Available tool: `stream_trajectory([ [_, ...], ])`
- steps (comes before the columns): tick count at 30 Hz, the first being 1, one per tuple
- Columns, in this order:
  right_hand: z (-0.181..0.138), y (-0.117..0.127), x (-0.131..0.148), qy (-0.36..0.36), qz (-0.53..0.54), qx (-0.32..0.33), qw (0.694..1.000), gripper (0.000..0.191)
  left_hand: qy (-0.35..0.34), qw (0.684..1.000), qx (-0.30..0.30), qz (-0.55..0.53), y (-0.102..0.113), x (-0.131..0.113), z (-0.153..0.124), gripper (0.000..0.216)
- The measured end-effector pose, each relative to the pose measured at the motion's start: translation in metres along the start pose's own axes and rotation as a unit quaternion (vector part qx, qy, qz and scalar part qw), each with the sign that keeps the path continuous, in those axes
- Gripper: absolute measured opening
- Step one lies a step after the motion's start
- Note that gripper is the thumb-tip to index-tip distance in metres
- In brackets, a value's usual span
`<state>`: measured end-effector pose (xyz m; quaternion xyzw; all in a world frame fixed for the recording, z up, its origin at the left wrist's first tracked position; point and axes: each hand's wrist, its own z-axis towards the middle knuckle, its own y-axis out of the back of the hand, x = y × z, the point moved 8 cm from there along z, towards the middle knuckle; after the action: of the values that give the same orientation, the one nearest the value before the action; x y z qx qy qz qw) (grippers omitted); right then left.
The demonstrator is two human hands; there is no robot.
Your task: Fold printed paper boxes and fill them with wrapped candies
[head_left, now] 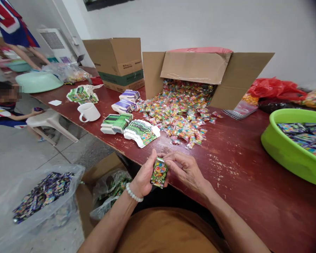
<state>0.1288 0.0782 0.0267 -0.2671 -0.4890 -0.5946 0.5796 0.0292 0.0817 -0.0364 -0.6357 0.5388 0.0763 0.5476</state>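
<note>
Just in front of the table's near edge, my left hand (pixel 144 175) is closed around a small green printed candy box (pixel 159 173). My right hand (pixel 183 167) has its fingers on the top end of that box, pinching at its flap. Beyond the hands lie flat green box blanks (pixel 142 133), fanned out, beside a stack of green blanks (pixel 117 123). A heap of small wrapped candies (pixel 179 112) spills across the table from a tipped carton (pixel 195 66).
A white mug (pixel 89 112) stands left of the blanks, with purple blanks (pixel 125 106) behind. On the right sits a green basin (pixel 270 137) of dark packets. Below left are a plastic bag (pixel 76 172) of packets and an open carton (pixel 84 207). A child (pixel 5 105) is beside a stool (pixel 46 117).
</note>
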Motion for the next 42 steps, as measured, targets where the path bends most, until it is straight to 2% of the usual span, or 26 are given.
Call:
stream_trajectory([
  [4,0.002,-0.013,-0.022,-0.149,0.128,0.024,0.98,0.024,-0.021,0.999,-0.004,0.031,-0.001,-0.002,0.001,0.065],
  [8,0.009,-0.019,-0.018,-0.17,0.189,0.054,0.966,0.024,-0.028,0.998,0.025,0.059,-0.002,-0.001,0.0,0.073],
  [11,0.009,-0.016,-0.013,-0.14,0.155,0.057,0.976,0.023,-0.016,0.999,0.016,0.045,0.005,0.002,0.002,0.062],
  [15,-0.001,-0.017,-0.002,-0.02,-0.009,0.064,0.998,0.019,0.001,0.999,0.012,-0.036,0.013,0.006,0.006,0.033],
  [16,-0.005,-0.019,0.0,0.011,-0.061,0.061,0.996,0.024,0.001,0.998,0.008,-0.056,0.015,0.006,0.007,0.03],
  [19,-0.011,-0.034,-0.002,0.062,-0.204,0.069,0.975,0.071,-0.019,0.997,-0.017,-0.079,0.02,0.003,0.011,0.026],
  [20,-0.01,-0.04,-0.003,0.066,-0.245,0.071,0.965,0.078,-0.031,0.996,-0.028,-0.077,0.023,0.0,0.011,0.025],
  [24,0.008,-0.063,-0.005,0.061,-0.331,0.065,0.939,0.068,-0.136,0.986,-0.089,-0.028,0.043,-0.029,0.003,0.025],
  [27,0.02,-0.08,-0.004,0.088,-0.277,0.105,0.951,0.084,-0.155,0.974,-0.125,0.11,0.069,-0.051,-0.017,0.041],
  [28,0.021,-0.081,-0.006,0.093,-0.248,0.113,0.958,0.093,-0.165,0.959,-0.154,0.17,0.084,-0.058,-0.027,0.047],
  [30,0.021,-0.073,-0.015,0.077,-0.202,0.104,0.971,0.103,-0.188,0.91,-0.227,0.291,0.12,-0.072,-0.049,0.054],
  [32,0.018,-0.058,-0.032,0.024,-0.187,0.076,0.979,0.094,-0.183,0.822,-0.323,0.432,0.158,-0.079,-0.073,0.063],
  [34,0.012,-0.045,-0.048,-0.033,-0.182,0.061,0.981,0.082,-0.18,0.78,-0.361,0.479,0.187,-0.077,-0.088,0.06],
  [36,0.006,-0.04,-0.06,-0.073,-0.171,0.064,0.98,0.077,-0.18,0.75,-0.379,0.512,0.201,-0.074,-0.095,0.05],
  [37,0.005,-0.039,-0.064,-0.082,-0.168,0.066,0.98,0.075,-0.184,0.736,-0.383,0.527,0.202,-0.075,-0.096,0.046],
  [39,0.002,-0.041,-0.069,-0.087,-0.173,0.06,0.979,0.072,-0.205,0.708,-0.384,0.557,0.188,-0.083,-0.089,0.04],
  [42,0.002,-0.044,-0.074,-0.079,-0.192,0.035,0.978,0.065,-0.26,0.664,-0.357,0.603,0.144,-0.103,-0.059,0.034],
])
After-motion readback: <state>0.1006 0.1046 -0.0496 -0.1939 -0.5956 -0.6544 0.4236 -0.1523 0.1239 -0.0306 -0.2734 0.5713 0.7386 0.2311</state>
